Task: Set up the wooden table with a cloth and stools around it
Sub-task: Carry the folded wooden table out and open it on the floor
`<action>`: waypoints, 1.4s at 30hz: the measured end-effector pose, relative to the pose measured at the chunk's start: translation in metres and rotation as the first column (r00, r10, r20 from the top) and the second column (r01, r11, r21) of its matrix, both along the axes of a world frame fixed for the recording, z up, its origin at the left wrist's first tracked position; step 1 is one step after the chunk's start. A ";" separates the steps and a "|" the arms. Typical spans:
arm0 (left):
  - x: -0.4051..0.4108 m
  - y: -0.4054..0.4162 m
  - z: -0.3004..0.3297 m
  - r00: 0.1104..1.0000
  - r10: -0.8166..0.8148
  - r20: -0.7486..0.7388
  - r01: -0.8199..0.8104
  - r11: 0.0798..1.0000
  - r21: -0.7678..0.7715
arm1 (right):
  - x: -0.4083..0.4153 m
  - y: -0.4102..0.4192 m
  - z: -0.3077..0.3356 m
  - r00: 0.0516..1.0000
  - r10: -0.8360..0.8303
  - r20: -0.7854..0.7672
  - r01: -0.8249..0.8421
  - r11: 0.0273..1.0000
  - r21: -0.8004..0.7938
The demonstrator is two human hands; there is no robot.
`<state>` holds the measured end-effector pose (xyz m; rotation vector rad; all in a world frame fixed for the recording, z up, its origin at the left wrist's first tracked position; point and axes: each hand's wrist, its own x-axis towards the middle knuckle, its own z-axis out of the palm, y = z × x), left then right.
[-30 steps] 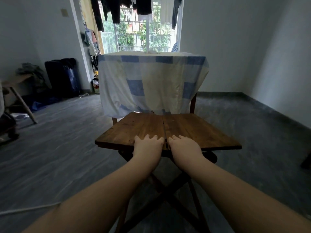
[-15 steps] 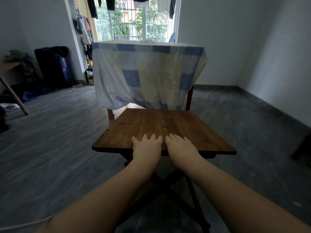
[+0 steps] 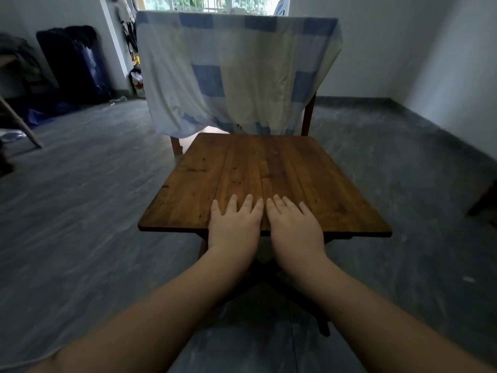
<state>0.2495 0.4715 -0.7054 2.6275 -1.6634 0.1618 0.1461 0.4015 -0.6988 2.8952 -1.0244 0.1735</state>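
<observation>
A dark wooden folding stool [image 3: 269, 168] with a square plank top and crossed legs stands straight ahead of me. My left hand [image 3: 234, 224] and my right hand [image 3: 294, 227] lie side by side on its near edge, fingers flat on top, thumbs hidden under the rim, gripping it. Just beyond the stool stands the wooden table, draped in a blue-and-white checked cloth [image 3: 236, 71] that hangs low; only the table's legs [image 3: 308, 114] show. The stool's far edge is close to the hanging cloth.
A black suitcase [image 3: 75, 65] stands by the left wall, with a slanted wooden leg [image 3: 21, 125] of other furniture near it. Bags [image 3: 137, 82] sit by the doorway behind the table. A dark object [image 3: 484, 200] pokes in at the right edge. Grey floor lies on both sides.
The stool, held in both hands, has come forward toward the cloth-covered table, which now looms larger. My view has tilted down. My grip on the near edge is unchanged.
</observation>
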 end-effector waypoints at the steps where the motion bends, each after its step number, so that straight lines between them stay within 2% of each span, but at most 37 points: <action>1: -0.005 0.006 -0.007 1.000 0.002 0.000 -0.002 1.000 -0.001 | -0.004 0.006 -0.005 1.000 -0.002 -0.003 0.002 1.000 0.000; 12: -0.034 0.048 -0.042 0.999 -0.009 -0.034 0.012 0.996 0.089 | -0.036 0.044 -0.044 0.997 0.033 -0.064 -0.032 0.999 0.020; 21: -0.039 0.057 -0.061 1.000 -0.004 -0.028 0.007 0.996 0.088 | -0.042 0.056 -0.059 0.996 0.038 -0.084 -0.035 0.999 0.030; 25: -0.040 0.058 -0.062 0.999 -0.010 -0.031 0.012 0.997 0.075 | -0.044 0.056 -0.061 0.999 0.028 -0.044 -0.028 1.000 0.013; 30: -0.039 0.065 -0.059 0.992 -0.053 -0.117 0.061 0.996 0.065 | -0.054 0.055 -0.055 0.993 0.092 -0.073 -0.083 0.990 0.118; 33: -0.033 0.074 -0.048 0.962 -0.121 -0.246 0.133 0.991 0.033 | -0.062 0.052 -0.051 0.990 0.143 0.018 -0.144 0.965 0.219; 36: -0.026 0.079 -0.033 0.907 -0.109 -0.406 0.083 0.993 -0.081 | -0.065 0.043 -0.043 0.964 0.013 0.265 -0.104 0.938 0.330; 38: -0.014 0.076 -0.026 0.930 -0.064 -0.362 0.009 0.988 -0.151 | -0.064 0.033 -0.039 0.958 -0.022 0.286 -0.044 0.974 0.223; 40: 0.000 0.071 -0.026 0.975 -0.004 -0.224 -0.021 0.994 -0.110 | -0.063 0.021 -0.036 0.985 -0.029 0.173 0.007 0.991 0.131; 42: 0.014 0.067 -0.030 0.990 0.039 -0.136 -0.043 0.999 -0.027 | -0.063 0.009 -0.037 0.997 -0.069 0.035 0.064 0.990 0.126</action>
